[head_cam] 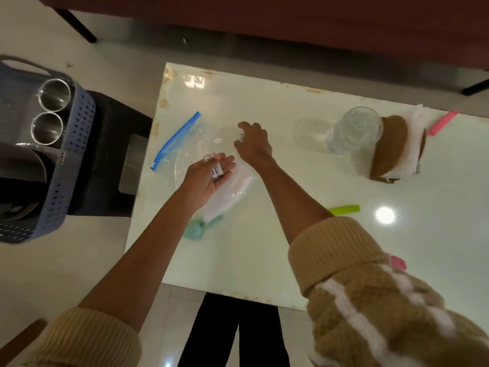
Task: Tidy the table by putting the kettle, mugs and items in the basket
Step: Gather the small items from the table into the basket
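Fingers of the left hand [209, 176] lie spread, palm up, cradling small white packets [215, 169] with dark print. The right hand [254, 143] pinches another packet just beyond them, above a clear zip bag [185, 144].

White glossy desk [291, 247], rectangular, in front of me. Brown rust-like stains [169, 75] along its far and left edges, more specks on the near edge. Round light glare [385, 215] on the right part of the top. Pale tiled floor [79, 260] all around. Black stool [111, 154] left of the desk, grey panel [132, 165] on its side nearest the desk. Maroon furniture [291, 17] beyond the far edge, black legs [79, 25] under it. Brown wooden piece [23, 337] at bottom left corner, blurred, can't tell what.
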Motion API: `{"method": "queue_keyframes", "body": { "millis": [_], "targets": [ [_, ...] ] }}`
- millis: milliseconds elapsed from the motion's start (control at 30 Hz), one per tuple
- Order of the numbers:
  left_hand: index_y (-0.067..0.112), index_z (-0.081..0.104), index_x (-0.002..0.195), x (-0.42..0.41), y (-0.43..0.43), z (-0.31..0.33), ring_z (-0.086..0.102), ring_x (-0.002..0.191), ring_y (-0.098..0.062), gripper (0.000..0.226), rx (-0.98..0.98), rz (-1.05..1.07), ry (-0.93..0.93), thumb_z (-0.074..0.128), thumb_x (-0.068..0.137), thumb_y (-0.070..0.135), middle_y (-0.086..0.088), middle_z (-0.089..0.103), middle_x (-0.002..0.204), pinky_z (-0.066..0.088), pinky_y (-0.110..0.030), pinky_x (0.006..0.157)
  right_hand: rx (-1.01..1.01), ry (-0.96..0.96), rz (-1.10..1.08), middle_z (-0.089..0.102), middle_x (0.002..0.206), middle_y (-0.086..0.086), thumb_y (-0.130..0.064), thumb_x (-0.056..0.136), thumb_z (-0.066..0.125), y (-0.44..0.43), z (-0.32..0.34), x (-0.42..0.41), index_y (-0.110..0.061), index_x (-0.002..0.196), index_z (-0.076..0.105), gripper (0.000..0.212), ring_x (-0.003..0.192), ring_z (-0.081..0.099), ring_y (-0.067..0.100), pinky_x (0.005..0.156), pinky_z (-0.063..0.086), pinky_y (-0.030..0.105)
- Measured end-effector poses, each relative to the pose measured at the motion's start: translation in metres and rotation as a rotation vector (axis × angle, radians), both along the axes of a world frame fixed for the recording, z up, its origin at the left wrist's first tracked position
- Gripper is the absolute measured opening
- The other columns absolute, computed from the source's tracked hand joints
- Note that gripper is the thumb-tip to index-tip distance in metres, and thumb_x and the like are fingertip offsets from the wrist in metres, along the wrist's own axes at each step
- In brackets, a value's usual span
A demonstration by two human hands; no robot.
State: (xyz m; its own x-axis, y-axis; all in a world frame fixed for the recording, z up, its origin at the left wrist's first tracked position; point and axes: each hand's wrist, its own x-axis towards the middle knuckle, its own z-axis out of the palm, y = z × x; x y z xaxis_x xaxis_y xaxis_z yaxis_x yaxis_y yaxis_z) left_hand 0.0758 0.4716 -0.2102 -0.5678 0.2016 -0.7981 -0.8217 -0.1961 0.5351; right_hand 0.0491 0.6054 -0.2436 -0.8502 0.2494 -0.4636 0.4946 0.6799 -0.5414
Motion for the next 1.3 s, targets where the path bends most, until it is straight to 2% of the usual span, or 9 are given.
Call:
{"method": "queue_keyframes", "body": {
  "millis": [133, 233, 367, 500, 633, 767, 967, 1167, 1300],
  "targets": [
    [0.006, 0.057, 0.097, -0.004, -0.004, -0.004, 0.06, 0.107, -0.029, 0.011, 0.015, 0.003, -0.028, 0.046, 0.096, 0.009, -0.016, 0.063, 0.113, 0.047, -0.038, 0.098, 0.212, 0.066, 0.049, 0.047, 0.119, 0.013, 0.0, 0.086, 0.042, -0.004, -0.008, 0.007, -0.016, 0.119, 0.055, 0.039, 0.111, 0.043, 0.029, 0.066, 0.038, 0.033],
    [0.004, 0.058, 0.1, -0.005, -0.003, -0.005, 0.061, 0.108, -0.029, 0.013, 0.05, 0.012, -0.059, 0.047, 0.096, 0.009, -0.017, 0.061, 0.118, 0.047, -0.038, 0.097, 0.219, 0.08, 0.025, 0.05, 0.113, 0.014, 0.003, 0.084, 0.042, 0.007, -0.008, 0.02, -0.014, 0.112, 0.058, 0.036, 0.105, 0.049, 0.029, 0.066, 0.038, 0.032],
    [0.003, 0.058, 0.1, -0.004, 0.006, -0.003, 0.062, 0.103, -0.029, 0.017, 0.135, -0.009, -0.083, 0.043, 0.097, 0.01, -0.017, 0.062, 0.113, 0.05, -0.037, 0.093, -0.15, 0.17, -0.348, 0.058, 0.09, 0.008, -0.004, 0.083, 0.053, 0.016, 0.014, 0.033, -0.015, 0.103, 0.066, 0.026, 0.081, 0.058, 0.019, 0.077, 0.05, 0.031],
    [0.006, 0.059, 0.098, 0.002, 0.022, 0.002, 0.065, 0.088, -0.021, 0.015, 0.203, -0.075, -0.083, 0.045, 0.097, 0.012, -0.012, 0.064, 0.1, 0.056, -0.034, 0.085, -0.413, 0.188, -0.4, 0.057, 0.064, 0.001, -0.008, 0.076, 0.066, 0.012, 0.044, 0.059, -0.014, 0.092, 0.065, 0.017, 0.066, 0.062, 0.019, 0.07, 0.056, 0.034],
    [0.008, 0.059, 0.098, 0.015, 0.04, 0.004, 0.066, 0.084, -0.018, 0.014, 0.24, -0.17, -0.093, 0.046, 0.097, 0.014, -0.01, 0.064, 0.097, 0.058, -0.031, 0.082, -0.415, 0.184, -0.46, 0.06, 0.068, -0.001, -0.006, 0.069, 0.072, 0.025, 0.051, 0.083, -0.009, 0.078, 0.063, 0.013, 0.065, 0.057, 0.011, 0.062, 0.052, 0.027],
    [0.011, 0.064, 0.092, 0.03, 0.061, 0.006, 0.07, 0.08, -0.014, 0.016, 0.256, -0.253, -0.087, 0.048, 0.096, 0.013, -0.005, 0.068, 0.09, 0.057, -0.03, 0.084, -0.421, 0.185, -0.504, 0.061, 0.066, -0.007, -0.009, 0.069, 0.074, 0.046, 0.053, 0.105, -0.008, 0.074, 0.064, 0.011, 0.063, 0.058, 0.007, 0.054, 0.045, 0.008],
    [0.004, 0.06, 0.104, 0.053, 0.107, 0.009, 0.065, 0.092, -0.017, 0.016, 0.246, -0.351, -0.083, 0.049, 0.095, 0.013, -0.009, 0.064, 0.103, 0.054, -0.031, 0.089, -0.423, 0.211, -0.544, 0.068, 0.084, 0.007, -0.002, 0.072, 0.069, 0.084, 0.064, 0.141, -0.002, 0.08, 0.07, 0.008, 0.073, 0.063, 0.015, 0.06, 0.047, 0.008],
    [0.006, 0.057, 0.101, 0.071, 0.152, 0.017, 0.059, 0.109, -0.03, 0.016, 0.284, -0.43, -0.106, 0.042, 0.097, 0.009, -0.019, 0.058, 0.12, 0.051, -0.033, 0.089, 0.145, 0.51, -0.935, 0.068, 0.082, 0.018, -0.001, 0.073, 0.057, 0.187, 0.068, 0.179, 0.0, 0.076, 0.068, 0.012, 0.078, 0.062, 0.027, 0.059, 0.033, 0.008],
    [0.005, 0.056, 0.103, 0.077, 0.168, 0.014, 0.057, 0.112, -0.031, 0.017, 0.324, -0.427, -0.153, 0.041, 0.098, 0.01, -0.022, 0.056, 0.125, 0.051, -0.032, 0.087, 0.343, 0.254, -0.995, 0.067, 0.098, 0.015, -0.002, 0.079, 0.044, 0.27, 0.037, 0.185, -0.003, 0.087, 0.066, 0.024, 0.09, 0.061, 0.029, 0.062, 0.037, 0.02]
  ]
}}
